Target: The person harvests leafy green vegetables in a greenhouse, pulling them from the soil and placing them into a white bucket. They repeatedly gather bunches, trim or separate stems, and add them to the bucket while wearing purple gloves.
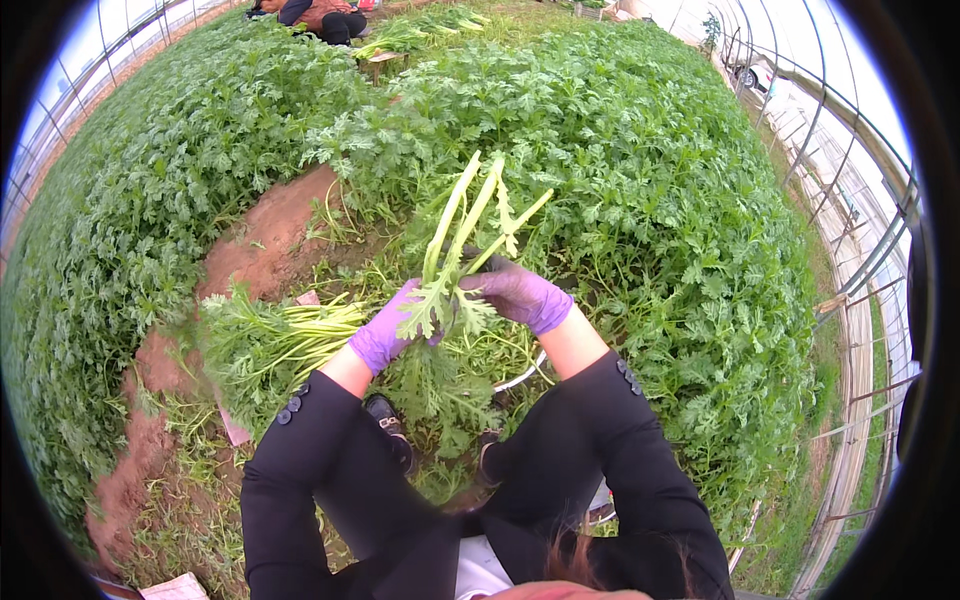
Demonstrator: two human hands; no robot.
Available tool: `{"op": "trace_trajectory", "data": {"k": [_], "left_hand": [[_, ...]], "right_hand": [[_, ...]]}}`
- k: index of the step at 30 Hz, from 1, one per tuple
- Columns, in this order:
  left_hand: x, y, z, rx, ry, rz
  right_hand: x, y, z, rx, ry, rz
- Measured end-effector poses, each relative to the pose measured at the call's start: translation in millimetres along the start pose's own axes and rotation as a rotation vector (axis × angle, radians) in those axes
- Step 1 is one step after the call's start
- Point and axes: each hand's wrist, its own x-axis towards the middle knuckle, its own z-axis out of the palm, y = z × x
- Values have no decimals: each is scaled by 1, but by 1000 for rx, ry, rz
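Note:
A few leafy green stalks [466, 225], apparently crown daisy, point cut ends up and away from me, their leaves hanging down between my knees. My left hand [394, 322], in a purple glove, is closed around them from the left. From the right, my right hand [519, 291], gloved the same and dark with dirt at the fingers, grips the stalks near their middle; leaves partly hide its fingertips. Beside my left forearm lies a bundle of cut greens [289, 334], stems towards my hand, on a pinkish sheet [234, 424].
Dense standing greens [675, 225] surround me ahead and on both sides. Bare reddish soil [262, 232] runs along the left. A white curved rim [525, 373] shows below my right hand. Farther off are a person [330, 19], a small wooden stool [384, 60] and greenhouse hoops [847, 142].

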Motion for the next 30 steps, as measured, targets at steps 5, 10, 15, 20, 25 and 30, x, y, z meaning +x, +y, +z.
{"op": "trace_trajectory", "data": {"k": [5,10,15,20,25,30], "left_hand": [[3,19,8,-207,-223,-119],[10,22,5,-106,-92,-200],[11,30,4,-5,-17,-272],[13,41,7,-32,72,-216],[5,49,10,52,137,-233],[-2,60,12,112,189,-252]], "right_hand": [[4,-21,19,-112,266,-259],[-2,-29,23,-224,162,-124],[5,-23,17,-211,338,-71],[13,-18,6,-1,428,-79],[10,-27,-11,281,673,-269],[0,-39,-26,320,740,-366]]}}
